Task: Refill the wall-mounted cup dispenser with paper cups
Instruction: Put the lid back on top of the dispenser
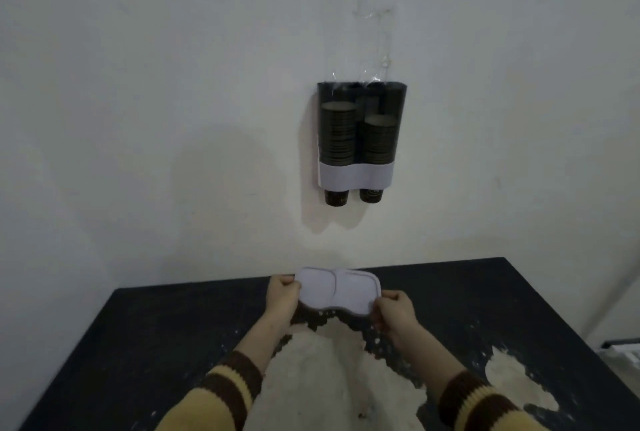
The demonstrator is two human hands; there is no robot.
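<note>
A twin-tube cup dispenser (356,172) hangs on the white wall, its top uncovered. Two stacks of dark paper cups (338,132) fill its tubes, the left stack higher than the right. One cup bottom pokes out below each tube. Low over the dark table I hold the dispenser's white double-lobed lid (337,290) flat. My left hand (282,295) grips its left end and my right hand (394,316) grips its right end.
The black table (149,344) runs up to the wall and has large worn pale patches (332,368) in the middle and at the right. Clear tape (379,42) sticks to the wall above the dispenser. A white object (623,351) shows at the right edge.
</note>
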